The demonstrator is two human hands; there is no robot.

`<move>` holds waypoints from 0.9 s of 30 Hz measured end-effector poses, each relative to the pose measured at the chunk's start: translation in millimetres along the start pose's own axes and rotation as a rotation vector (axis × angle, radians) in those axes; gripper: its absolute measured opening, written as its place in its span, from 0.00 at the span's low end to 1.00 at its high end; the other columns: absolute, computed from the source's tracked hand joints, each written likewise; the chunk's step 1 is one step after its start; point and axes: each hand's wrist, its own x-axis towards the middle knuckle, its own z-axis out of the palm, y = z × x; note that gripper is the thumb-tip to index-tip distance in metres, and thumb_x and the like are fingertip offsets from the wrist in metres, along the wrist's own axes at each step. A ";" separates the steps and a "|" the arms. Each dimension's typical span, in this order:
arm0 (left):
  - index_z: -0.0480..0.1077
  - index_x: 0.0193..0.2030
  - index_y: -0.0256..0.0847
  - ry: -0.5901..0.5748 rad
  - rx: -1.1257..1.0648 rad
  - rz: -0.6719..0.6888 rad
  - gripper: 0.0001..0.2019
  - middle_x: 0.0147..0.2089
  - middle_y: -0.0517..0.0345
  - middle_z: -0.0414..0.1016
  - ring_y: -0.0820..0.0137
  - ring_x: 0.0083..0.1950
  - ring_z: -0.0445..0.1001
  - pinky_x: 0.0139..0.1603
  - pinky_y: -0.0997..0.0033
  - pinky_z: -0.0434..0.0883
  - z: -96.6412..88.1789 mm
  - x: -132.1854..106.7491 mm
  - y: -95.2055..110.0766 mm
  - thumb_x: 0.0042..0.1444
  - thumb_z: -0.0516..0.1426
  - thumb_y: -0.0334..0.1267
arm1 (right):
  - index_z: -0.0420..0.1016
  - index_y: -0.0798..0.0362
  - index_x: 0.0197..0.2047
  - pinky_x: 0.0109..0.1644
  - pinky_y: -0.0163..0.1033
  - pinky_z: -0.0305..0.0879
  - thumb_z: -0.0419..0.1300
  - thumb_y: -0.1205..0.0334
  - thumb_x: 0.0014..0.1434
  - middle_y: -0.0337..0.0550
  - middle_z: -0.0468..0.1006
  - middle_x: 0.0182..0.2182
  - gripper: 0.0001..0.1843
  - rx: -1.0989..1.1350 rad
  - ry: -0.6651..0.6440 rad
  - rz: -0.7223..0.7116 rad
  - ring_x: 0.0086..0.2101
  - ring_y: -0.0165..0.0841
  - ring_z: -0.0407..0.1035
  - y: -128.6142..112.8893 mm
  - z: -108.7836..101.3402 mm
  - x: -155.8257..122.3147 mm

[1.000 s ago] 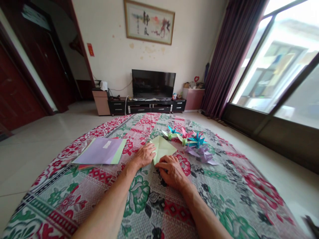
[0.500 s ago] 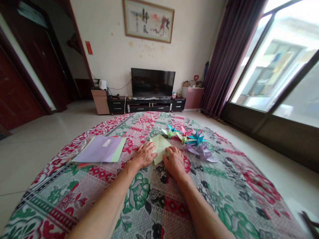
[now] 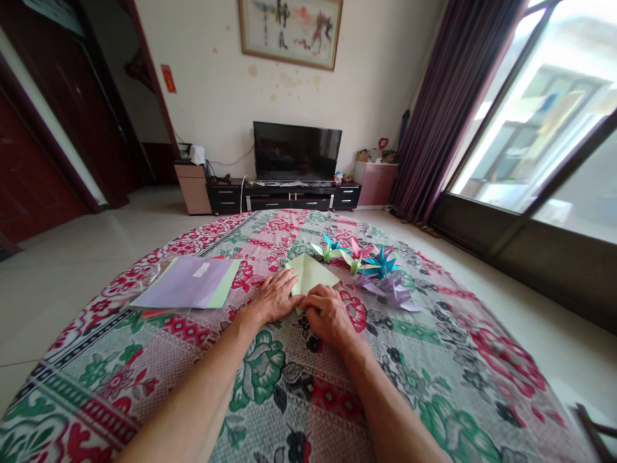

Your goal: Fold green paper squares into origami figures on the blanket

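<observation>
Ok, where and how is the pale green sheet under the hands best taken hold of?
I'd pinch the pale green sheet by its right corner, coming down from the right, clear of the nearest purple crane. The sheet looks thin and nearly flat; that corner juts out uncovered, while the left hand lies over its left edge and the right hand is at its near corner.

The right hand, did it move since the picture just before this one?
Yes. Judged against the tablecloth's red flower beside it, the right hand has shifted left, toward the left hand.
</observation>
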 end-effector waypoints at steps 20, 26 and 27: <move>0.55 0.64 0.40 -0.054 -0.001 -0.028 0.29 0.68 0.50 0.49 0.59 0.69 0.45 0.66 0.52 0.49 -3.9 -1.0 3.9 0.60 0.42 0.54 | 0.80 0.48 0.31 0.45 0.39 0.59 0.51 0.77 0.47 0.40 0.75 0.31 0.19 0.159 -0.120 -0.074 0.35 0.30 0.67 2.4 -2.6 -3.2; 0.52 0.65 0.40 -0.105 0.002 -0.044 0.30 0.69 0.51 0.46 0.61 0.69 0.42 0.66 0.52 0.46 -7.0 -1.7 6.3 0.61 0.40 0.53 | 0.80 0.49 0.31 0.44 0.37 0.60 0.50 0.78 0.45 0.39 0.75 0.31 0.20 0.175 -0.122 -0.093 0.35 0.30 0.68 1.7 -5.5 -3.4; 0.52 0.65 0.40 -0.106 0.001 -0.044 0.30 0.69 0.51 0.46 0.61 0.69 0.43 0.66 0.51 0.46 -7.7 -2.1 6.7 0.61 0.40 0.53 | 0.80 0.48 0.31 0.45 0.37 0.60 0.50 0.78 0.45 0.39 0.75 0.32 0.21 0.176 -0.120 -0.092 0.35 0.30 0.68 1.5 -5.5 -3.5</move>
